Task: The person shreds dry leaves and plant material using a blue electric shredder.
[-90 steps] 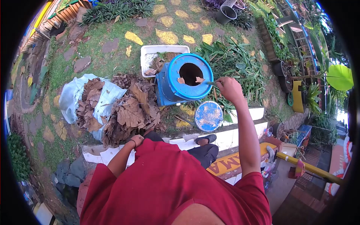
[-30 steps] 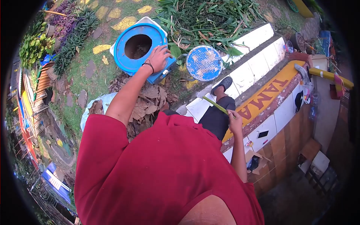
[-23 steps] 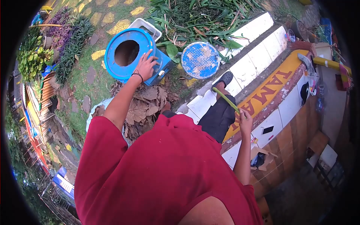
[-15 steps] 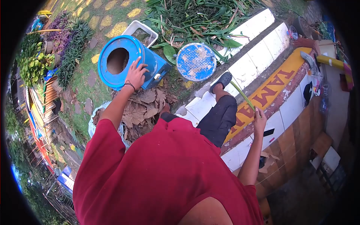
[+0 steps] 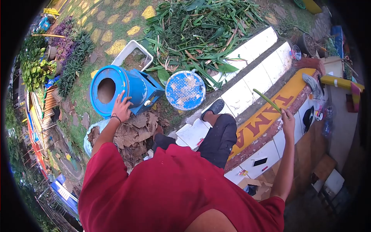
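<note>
My left hand (image 5: 122, 109) lies with fingers spread on the rim and side of a blue drum-shaped container (image 5: 133, 83), which has a round opening and a boxy base. Its palm is hidden. Out to the right, my right hand (image 5: 287, 120) is closed around one end of a thin green stalk (image 5: 267, 101). The stalk's other end points up and left over the white tiled ledge. Beside the blue container sits a round blue lid (image 5: 185, 90) with worn, pale patches. Dry brown leaves (image 5: 133, 131) fill a bag below my left hand.
A heap of cut green leaves (image 5: 193, 34) lies at the top. Behind the container stands a white tub (image 5: 133, 54). A yellow lettered ledge (image 5: 266, 116) runs diagonally at right, with a phone (image 5: 260, 161) on the tiles. My sandalled foot (image 5: 213, 109) is on the steps.
My right hand has moved right and outward with the green stalk. My left hand stays on the blue container. The view has shifted, so the container appears farther left and lower.
</note>
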Demonstrator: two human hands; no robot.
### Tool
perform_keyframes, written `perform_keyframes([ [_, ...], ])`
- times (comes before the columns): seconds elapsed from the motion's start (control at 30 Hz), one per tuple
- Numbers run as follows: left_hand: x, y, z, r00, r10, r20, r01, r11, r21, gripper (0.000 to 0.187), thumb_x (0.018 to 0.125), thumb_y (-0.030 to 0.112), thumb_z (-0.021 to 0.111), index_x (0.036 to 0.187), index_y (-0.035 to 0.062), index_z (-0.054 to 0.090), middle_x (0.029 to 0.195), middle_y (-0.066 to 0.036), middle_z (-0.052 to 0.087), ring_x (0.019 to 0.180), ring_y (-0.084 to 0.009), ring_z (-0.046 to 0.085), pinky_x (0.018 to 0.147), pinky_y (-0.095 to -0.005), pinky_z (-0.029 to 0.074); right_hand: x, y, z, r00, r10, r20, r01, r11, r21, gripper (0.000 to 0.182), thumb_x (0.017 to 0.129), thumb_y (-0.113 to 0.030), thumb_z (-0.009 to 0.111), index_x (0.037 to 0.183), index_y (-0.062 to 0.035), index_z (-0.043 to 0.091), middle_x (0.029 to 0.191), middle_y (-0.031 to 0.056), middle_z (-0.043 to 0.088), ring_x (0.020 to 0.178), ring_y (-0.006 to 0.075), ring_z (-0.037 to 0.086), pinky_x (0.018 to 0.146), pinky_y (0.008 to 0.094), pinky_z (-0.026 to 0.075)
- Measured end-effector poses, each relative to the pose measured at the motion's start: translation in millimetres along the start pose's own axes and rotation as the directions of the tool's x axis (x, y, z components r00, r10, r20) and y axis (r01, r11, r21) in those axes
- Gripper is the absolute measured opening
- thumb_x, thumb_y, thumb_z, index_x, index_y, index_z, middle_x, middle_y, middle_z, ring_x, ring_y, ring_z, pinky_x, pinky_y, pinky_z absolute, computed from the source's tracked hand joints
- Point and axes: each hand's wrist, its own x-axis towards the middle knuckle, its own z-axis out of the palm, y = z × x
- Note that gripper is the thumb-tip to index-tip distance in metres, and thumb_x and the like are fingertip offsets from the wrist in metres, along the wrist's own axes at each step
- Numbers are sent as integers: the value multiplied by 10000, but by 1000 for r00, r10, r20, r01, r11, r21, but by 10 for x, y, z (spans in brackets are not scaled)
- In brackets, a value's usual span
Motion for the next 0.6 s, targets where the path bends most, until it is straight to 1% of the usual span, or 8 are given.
perform_keyframes([
  [0.07, 48, 53, -21, 1000, -29, -4, 29, 1000, 6, 298, 670, 91, 586, 960, 115, 650, 1311, -95, 520, 1473, -395, 194, 1194, -561, 206, 332, -225, -68, 998, -62, 16, 62, 997, -43, 275, 993, -199, 597, 1130, 20, 690, 834, -18, 594, 717, 69, 462, 642, 231, 401],
  [0.13, 22, 41, -39, 998, -48, 27, 48, 999, 6, 310, 660, 110, 596, 965, 115, 652, 1324, -97, 511, 1476, -398, 179, 1205, -564, 179, 537, -454, -46, 984, -125, 125, 140, 982, -124, 265, 991, -204, 600, 1106, 15, 694, 811, -16, 586, 701, 70, 456, 627, 237, 400],
  [0.23, 8, 87, -87, 996, -80, 34, 82, 995, -56, 336, 647, 154, 620, 980, 130, 664, 1359, -93, 492, 1483, -399, 151, 1218, -565, 134, 636, -881, 206, 973, -171, 158, 189, 976, -112, 265, 985, -216, 605, 1087, 11, 695, 770, -16, 580, 680, 68, 458, 607, 240, 397],
  [0.3, -43, 57, -131, 997, -64, 35, 67, 995, -76, 337, 651, 157, 626, 985, 137, 667, 1363, -90, 491, 1485, -394, 150, 1218, -567, 128, 599, -1246, 382, 963, -223, 151, 240, 966, -100, 265, 983, -219, 607, 1084, 10, 695, 755, -19, 575, 676, 67, 459, 599, 240, 392],
  [0.37, -101, -36, -102, 999, -39, 38, 43, 992, -120, 332, 666, 172, 647, 996, 155, 675, 1369, -77, 492, 1490, -380, 149, 1217, -574, 112, 421, -1561, 575, 937, -240, 253, 268, 960, -83, 264, 979, -217, 610, 1092, 6, 696, 723, -28, 547, 664, 60, 453, 578, 242, 374],
  [0.47, -167, -91, -18, 999, -47, -13, 45, 992, -119, 316, 674, 179, 657, 988, 156, 677, 1355, -68, 505, 1491, -373, 150, 1216, -575, 107, 250, -2006, 847, 911, -340, 234, 365, 928, -75, 266, 976, -220, 615, 1101, -2, 699, 700, -33, 515, 646, 56, 432, 559, 242, 352],
  [0.53, -188, -92, 53, 994, -60, -90, 44, 985, -164, 317, 676, 179, 660, 992, 162, 679, 1334, -60, 522, 1492, -367, 149, 1214, -580, 103, 119, -2196, 1040, 918, -338, 205, 347, 938, -7, 266, 971, -231, 625, 1106, -17, 708, 696, -27, 516, 644, 52, 435, 552, 231, 348],
  [0.6, -212, -67, -2, 993, -91, -80, 72, 974, -215, 320, 678, 178, 660, 998, 166, 683, 1311, -62, 535, 1494, -362, 147, 1210, -591, 99, -124, -2408, 1281, 924, -314, 217, 327, 945, -25, 260, 971, -225, 626, 1103, -18, 709, 703, -32, 515, 648, 52, 436, 551, 232, 350],
])
